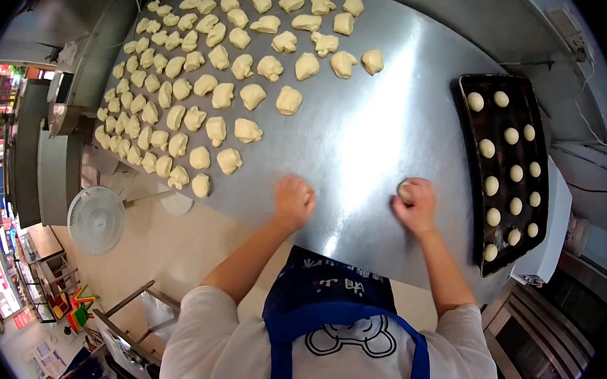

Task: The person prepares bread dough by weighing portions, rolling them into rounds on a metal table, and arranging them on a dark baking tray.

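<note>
My right hand is curled over a ball of dough on the metal table, and a pale bit of the ball shows at the thumb side. My left hand rests on the table with its fingers bent in. Whatever lies under it is hidden, and the hand is slightly blurred. Many rough, cut dough pieces are spread over the left and far side of the table; the nearest lie just beyond my left hand. At the right, a dark baking tray holds several smooth, round dough balls.
The steel table meets a wall ledge along its far right edge. Below its left edge stands a white fan. A wooden-framed chair is at the lower left, and an oven-like metal cabinet at the lower right.
</note>
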{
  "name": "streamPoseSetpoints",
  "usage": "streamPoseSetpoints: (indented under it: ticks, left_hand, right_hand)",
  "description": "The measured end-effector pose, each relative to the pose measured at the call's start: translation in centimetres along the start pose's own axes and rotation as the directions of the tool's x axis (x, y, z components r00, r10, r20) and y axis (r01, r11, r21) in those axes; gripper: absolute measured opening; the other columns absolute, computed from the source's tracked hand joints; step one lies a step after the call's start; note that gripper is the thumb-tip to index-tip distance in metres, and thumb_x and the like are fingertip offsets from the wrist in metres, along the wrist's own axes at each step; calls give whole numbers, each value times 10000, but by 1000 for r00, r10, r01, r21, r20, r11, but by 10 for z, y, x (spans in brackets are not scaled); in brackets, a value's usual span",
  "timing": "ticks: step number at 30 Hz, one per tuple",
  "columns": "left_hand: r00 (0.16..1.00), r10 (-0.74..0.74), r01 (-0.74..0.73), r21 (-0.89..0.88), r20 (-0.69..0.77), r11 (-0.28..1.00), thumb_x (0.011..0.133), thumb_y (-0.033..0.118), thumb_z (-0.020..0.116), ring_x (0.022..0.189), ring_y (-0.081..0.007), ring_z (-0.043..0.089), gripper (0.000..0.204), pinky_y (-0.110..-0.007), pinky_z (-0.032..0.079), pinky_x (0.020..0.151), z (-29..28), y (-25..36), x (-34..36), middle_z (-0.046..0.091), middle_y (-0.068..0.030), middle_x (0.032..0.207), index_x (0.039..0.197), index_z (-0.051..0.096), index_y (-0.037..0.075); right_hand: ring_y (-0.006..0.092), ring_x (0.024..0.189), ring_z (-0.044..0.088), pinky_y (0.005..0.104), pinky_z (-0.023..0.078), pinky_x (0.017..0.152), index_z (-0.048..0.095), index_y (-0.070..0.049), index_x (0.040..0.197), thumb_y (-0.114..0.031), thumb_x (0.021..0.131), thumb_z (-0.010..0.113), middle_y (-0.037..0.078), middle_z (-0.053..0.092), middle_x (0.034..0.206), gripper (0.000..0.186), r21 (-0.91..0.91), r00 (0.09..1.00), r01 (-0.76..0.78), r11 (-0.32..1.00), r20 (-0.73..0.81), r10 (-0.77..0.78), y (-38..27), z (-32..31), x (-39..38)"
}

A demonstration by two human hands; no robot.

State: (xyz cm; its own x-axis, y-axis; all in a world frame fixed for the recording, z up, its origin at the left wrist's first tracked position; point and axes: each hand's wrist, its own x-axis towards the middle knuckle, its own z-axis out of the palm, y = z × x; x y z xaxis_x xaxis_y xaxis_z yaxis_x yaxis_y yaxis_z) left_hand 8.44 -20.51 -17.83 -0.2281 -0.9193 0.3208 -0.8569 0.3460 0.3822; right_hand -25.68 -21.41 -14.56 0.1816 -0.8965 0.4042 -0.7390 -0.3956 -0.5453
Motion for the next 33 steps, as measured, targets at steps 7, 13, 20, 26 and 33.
streamPoseSetpoints:
  ticks: [7, 13, 20, 26, 33]
  left_hand:
    - [986, 48, -15, -206, 157, 978, 749, 300, 783, 944, -296, 620, 210, -415, 463, 822, 10, -12, 95, 660, -33, 944, 830, 666, 146]
    - [996, 70, -83, -381, -48, 921, 717, 298, 827, 908, -302, 612, 241, -435, 472, 852, -4, -8, 5, 634, -55, 903, 758, 644, 147]
    - [997, -50, 59, -181, 52, 982, 677, 245, 881, 885, -322, 627, 266, -460, 483, 865, 16, 7, 96, 641, -55, 857, 818, 675, 155]
    - [998, -47, 57, -459, 33, 886, 666, 247, 863, 852, -309, 620, 266, -453, 490, 769, -9, -15, 28, 635, -38, 815, 803, 651, 161]
    - [985, 156, -165, -147, -71, 975, 684, 301, 827, 896, -291, 618, 271, -401, 477, 822, 24, 18, 104, 632, -33, 819, 834, 653, 157]
  right_hand:
    - [307, 887, 607, 448, 469, 802, 628, -99, 804, -215, 716, 774, 69, 634, 834, 207, -231, 962, 209, 950, 222, -157, 12, 33, 117]
    - [315, 901, 610, 424, 493, 840, 652, -106, 737, -247, 681, 853, 80, 656, 864, 251, -122, 995, 90, 988, -20, -93, 24, 4, 39]
    - [289, 875, 592, 439, 456, 808, 620, -144, 698, -260, 678, 825, 44, 653, 845, 236, -177, 974, 197, 964, 150, -171, 31, 69, 97]
    - [292, 928, 618, 442, 498, 828, 626, -123, 691, -254, 669, 879, 74, 675, 904, 287, -135, 979, 179, 975, 118, -163, 42, 17, 56]
    - [257, 841, 596, 447, 444, 805, 607, -154, 703, -349, 678, 883, 13, 611, 756, 339, -85, 939, 329, 940, 134, -316, 31, 98, 96]
